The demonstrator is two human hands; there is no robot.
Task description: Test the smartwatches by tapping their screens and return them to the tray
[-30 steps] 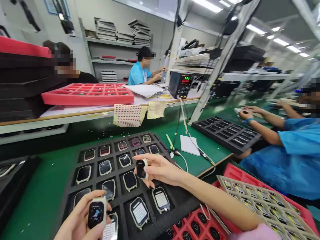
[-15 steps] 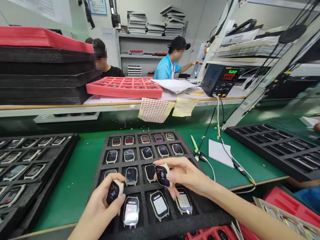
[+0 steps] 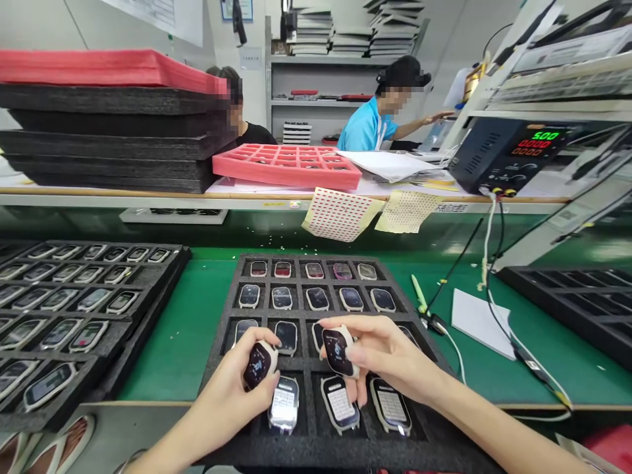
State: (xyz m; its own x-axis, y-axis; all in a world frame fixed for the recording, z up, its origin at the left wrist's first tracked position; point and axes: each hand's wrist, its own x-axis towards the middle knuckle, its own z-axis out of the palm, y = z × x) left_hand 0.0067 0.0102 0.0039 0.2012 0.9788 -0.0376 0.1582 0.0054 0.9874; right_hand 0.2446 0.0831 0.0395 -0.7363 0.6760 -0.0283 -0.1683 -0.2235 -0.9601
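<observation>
My left hand [image 3: 241, 382] is closed around a smartwatch body [image 3: 259, 364], its dark screen showing a small bluish picture. Between the thumb and fingers of my right hand [image 3: 385, 352] is a second smartwatch body [image 3: 338, 350] with a similar lit screen and a pale case. Both are held just above a black foam tray [image 3: 306, 454] whose compartments hold several strapless watches. In the front row, a watch with a white lit screen [image 3: 285, 403] lies beside my left thumb. Another lit watch [image 3: 340, 403] lies under my right fingers, which partly cover it.
More black trays of watches [image 3: 106, 329] stand at left, another tray [image 3: 567, 329] at right. A green pen [image 3: 419, 293], white paper [image 3: 481, 322] and cables lie right of the middle tray. A power supply [image 3: 513, 157] and red foam tray [image 3: 289, 172] sit on the shelf. Two people are beyond.
The camera view has swung left, so the scene shifts rightward. Both hands keep hold of their watches in nearly the same place over the tray. The far person's arm has shifted slightly.
</observation>
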